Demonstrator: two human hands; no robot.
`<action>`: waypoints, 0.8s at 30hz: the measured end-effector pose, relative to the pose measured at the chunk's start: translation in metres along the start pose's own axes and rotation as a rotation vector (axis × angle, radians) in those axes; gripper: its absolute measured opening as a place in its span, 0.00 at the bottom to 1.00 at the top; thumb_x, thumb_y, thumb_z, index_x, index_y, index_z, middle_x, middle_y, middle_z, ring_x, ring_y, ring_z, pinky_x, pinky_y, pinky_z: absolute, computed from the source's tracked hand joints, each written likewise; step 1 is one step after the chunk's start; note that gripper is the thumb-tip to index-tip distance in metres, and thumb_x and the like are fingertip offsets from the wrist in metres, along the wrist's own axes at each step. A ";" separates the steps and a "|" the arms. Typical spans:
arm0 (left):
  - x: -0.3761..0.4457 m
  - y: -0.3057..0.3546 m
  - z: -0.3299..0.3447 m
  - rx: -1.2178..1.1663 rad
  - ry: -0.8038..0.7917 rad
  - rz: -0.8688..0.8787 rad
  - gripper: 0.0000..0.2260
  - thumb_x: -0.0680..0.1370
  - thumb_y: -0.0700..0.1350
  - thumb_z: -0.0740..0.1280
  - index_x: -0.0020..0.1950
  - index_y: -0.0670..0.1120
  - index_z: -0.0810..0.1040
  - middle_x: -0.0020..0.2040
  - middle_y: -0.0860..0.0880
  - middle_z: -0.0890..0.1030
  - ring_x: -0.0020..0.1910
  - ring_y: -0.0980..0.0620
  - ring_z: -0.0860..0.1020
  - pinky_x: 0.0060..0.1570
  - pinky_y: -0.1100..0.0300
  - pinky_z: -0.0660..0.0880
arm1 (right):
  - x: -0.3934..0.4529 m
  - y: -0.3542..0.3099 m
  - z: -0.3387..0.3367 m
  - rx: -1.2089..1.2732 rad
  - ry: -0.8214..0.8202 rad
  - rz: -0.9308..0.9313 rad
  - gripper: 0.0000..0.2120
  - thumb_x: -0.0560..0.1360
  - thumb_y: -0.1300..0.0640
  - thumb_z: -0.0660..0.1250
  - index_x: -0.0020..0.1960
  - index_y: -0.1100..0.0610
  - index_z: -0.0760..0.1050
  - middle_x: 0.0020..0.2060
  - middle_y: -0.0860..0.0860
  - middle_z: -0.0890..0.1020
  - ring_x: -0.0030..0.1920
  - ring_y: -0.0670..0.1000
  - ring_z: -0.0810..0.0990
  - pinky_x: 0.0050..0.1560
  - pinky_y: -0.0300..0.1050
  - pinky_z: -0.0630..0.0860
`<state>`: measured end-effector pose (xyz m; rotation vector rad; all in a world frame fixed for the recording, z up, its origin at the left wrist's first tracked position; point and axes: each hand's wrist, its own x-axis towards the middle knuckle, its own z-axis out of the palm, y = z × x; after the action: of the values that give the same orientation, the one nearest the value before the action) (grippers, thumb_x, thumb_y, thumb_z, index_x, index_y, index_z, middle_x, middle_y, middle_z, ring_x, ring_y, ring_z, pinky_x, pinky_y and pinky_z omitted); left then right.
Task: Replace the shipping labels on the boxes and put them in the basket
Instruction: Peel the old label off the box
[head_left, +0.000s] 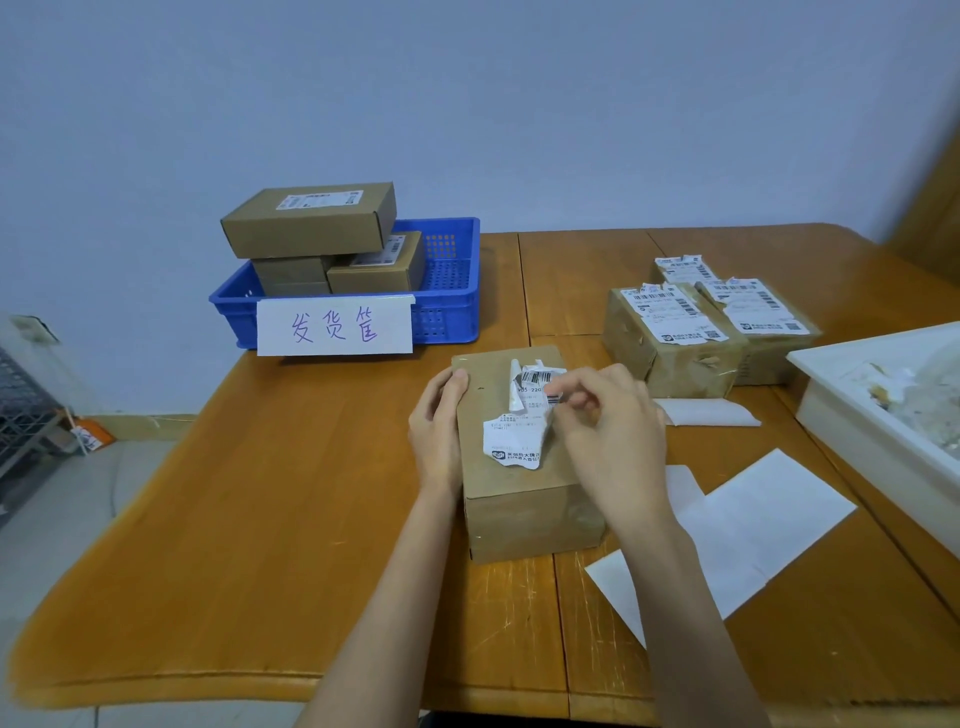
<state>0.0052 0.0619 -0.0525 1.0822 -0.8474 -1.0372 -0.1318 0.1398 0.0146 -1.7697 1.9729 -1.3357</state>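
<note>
A brown cardboard box (524, 499) lies on the wooden table (260, 493) in front of me. A torn white shipping label (519, 431) is partly peeled off its top. My left hand (439, 426) grips the box's left edge. My right hand (608, 431) pinches the lifted part of the label near the barcode. The blue basket (452, 306) stands at the back left with a handwritten paper sign on its front; it holds three labelled boxes (311, 218), one stacked on top.
Several taped boxes (675, 343) with torn labels stand at the back right. A white tray (852, 410) with paper scraps sits at the right edge. Blank white label sheets (748, 525) lie right of the box. The floor drops off to the left.
</note>
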 end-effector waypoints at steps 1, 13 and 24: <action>0.000 0.000 0.000 0.003 0.002 0.001 0.12 0.79 0.47 0.68 0.58 0.42 0.82 0.48 0.52 0.82 0.45 0.58 0.78 0.39 0.71 0.72 | 0.000 -0.001 -0.003 0.067 0.018 0.055 0.12 0.76 0.64 0.65 0.47 0.47 0.79 0.44 0.44 0.72 0.43 0.44 0.71 0.50 0.46 0.70; -0.002 0.003 0.001 -0.001 0.013 0.002 0.12 0.80 0.46 0.68 0.59 0.41 0.82 0.48 0.52 0.82 0.43 0.61 0.78 0.39 0.73 0.72 | 0.028 -0.014 0.011 -0.277 -0.209 0.257 0.13 0.77 0.48 0.64 0.38 0.54 0.74 0.46 0.54 0.81 0.42 0.57 0.78 0.59 0.54 0.71; -0.001 0.002 0.001 0.021 0.014 0.005 0.12 0.80 0.46 0.67 0.59 0.40 0.81 0.45 0.53 0.81 0.38 0.66 0.77 0.37 0.74 0.70 | 0.031 -0.012 0.005 -0.310 -0.241 0.150 0.20 0.78 0.54 0.61 0.30 0.54 0.58 0.33 0.51 0.67 0.37 0.57 0.67 0.44 0.47 0.62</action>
<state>0.0046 0.0629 -0.0505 1.1036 -0.8511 -1.0172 -0.1288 0.1117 0.0335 -1.7636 2.2107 -0.7628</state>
